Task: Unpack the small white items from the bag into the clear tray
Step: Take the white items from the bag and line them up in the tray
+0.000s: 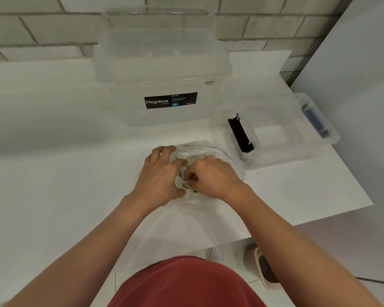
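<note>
Both hands, left (162,171) and right (211,178), pinching the crinkly bag (182,156) in the middle of the surface (53,173). Could rip and spill (clear tray (297,149) sits right).

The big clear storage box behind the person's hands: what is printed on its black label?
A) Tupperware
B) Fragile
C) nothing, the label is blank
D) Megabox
D: the black label on the front of the large clear box reads "Megabox" in white letters, with smaller print beside it that is too small to read fully.
</note>
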Tool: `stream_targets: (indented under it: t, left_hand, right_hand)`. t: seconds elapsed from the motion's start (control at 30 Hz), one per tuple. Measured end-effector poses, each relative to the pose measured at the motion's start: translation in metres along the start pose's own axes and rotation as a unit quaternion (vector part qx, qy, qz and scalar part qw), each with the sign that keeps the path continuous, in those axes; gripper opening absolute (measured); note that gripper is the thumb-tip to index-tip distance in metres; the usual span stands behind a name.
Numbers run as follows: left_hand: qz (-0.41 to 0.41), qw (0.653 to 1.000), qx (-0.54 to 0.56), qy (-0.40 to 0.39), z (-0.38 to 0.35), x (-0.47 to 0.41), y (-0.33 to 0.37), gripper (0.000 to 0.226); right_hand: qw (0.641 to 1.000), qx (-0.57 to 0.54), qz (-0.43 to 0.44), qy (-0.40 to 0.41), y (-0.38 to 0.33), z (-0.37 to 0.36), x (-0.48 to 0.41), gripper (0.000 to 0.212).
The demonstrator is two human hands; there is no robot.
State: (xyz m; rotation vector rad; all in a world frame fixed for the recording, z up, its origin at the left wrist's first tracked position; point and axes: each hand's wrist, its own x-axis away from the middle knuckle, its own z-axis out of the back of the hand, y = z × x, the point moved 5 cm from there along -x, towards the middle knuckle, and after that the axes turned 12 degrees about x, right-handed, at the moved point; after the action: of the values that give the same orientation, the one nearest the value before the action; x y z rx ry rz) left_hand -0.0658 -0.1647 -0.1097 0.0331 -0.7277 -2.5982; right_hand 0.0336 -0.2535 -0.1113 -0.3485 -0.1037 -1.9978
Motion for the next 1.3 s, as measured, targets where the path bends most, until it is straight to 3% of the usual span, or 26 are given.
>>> stream_targets:
  t: [0.2,0.33,0.43,0.53,0.63,0.73,0.83,0.9,1.0,1.13,1.3]
  left_hand:
    - [-0.015,0.998,0.059,-0.005,0.007,-0.004,-0.004,0.078]
    - [-0.031,0.983,0.182,0.019,0.022,-0.003,-0.005,0.068]
    - [-0.057,0.967,0.233,0.084,0.037,0.0,0.0,0.056]
    - [-0.074,0.941,0.299,0.14,0.051,0.002,0.01,0.057]
    - [-0.053,0.905,0.415,0.083,0.053,-0.002,0.025,0.061]
    - [-0.029,0.865,0.5,0.03,0.049,-0.007,0.036,0.04]
    - [-0.016,0.862,0.504,0.045,0.048,-0.011,0.038,0.016]
    - [-0.007,0.891,0.451,0.044,0.045,-0.015,0.037,0.014]
    - [-0.011,0.934,0.356,0.038,0.043,-0.017,0.04,0.015]
    - [-0.039,0.947,0.318,0.03,0.047,-0.02,0.06,0.015]
    - [-0.048,0.937,0.341,0.061,0.05,-0.033,0.084,0.026]
  right_hand:
    - [0.998,-0.045,-0.027,0.036,0.012,0.014,0.008,0.013]
    - [0.975,-0.198,-0.05,0.083,0.035,0.029,0.026,0.011]
    - [0.924,-0.361,-0.071,0.098,0.045,0.034,0.038,0.01]
    - [0.841,-0.521,-0.063,0.13,0.045,0.041,0.046,0.009]
    - [0.78,-0.6,-0.047,0.169,0.044,0.047,0.049,0.008]
    - [0.748,-0.637,-0.038,0.182,0.047,0.049,0.05,0.008]
    - [0.801,-0.571,-0.044,0.176,0.053,0.049,0.052,0.012]
    - [0.848,-0.497,-0.054,0.178,0.059,0.054,0.057,0.02]
    - [0.885,-0.415,-0.042,0.207,0.068,0.071,0.065,0.033]
    - [0.936,-0.288,0.009,0.204,0.077,0.091,0.069,0.009]
    - [0.948,-0.222,0.001,0.228,0.11,0.122,0.075,0.007]
